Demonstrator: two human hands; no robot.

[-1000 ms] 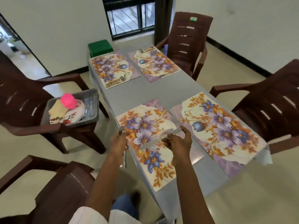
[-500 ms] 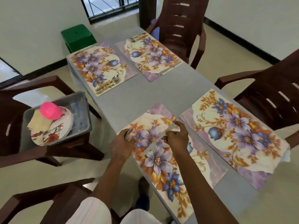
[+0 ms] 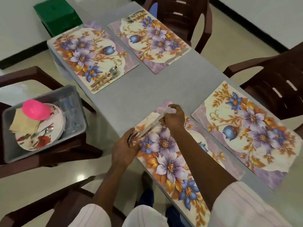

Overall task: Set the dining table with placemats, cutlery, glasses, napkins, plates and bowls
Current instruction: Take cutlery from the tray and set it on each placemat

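1. The right hand (image 3: 173, 117) pinches the knife (image 3: 150, 125) near its far end, fingers curled. The knife slants low over the far end of the near mat (image 3: 165, 154), with its other end by the left hand (image 3: 124, 149).
2. The left hand grips a cutlery bundle (image 3: 132, 136), fork tines showing, at the mat's left edge. That grip should stay firm so nothing slips off the table (image 3: 147, 89).
3. The step in hand looks like laying the knife on this mat. I cannot tell whether its lower end touches the bundle, so it is best drawn clear first.
4. Lower it flat, parallel to the mat's short edge, matching the knife on the far mat (image 3: 154, 38). Let go only once it rests.
5. Plates, glasses and napkins wait in the bin (image 3: 77, 102), well apart.
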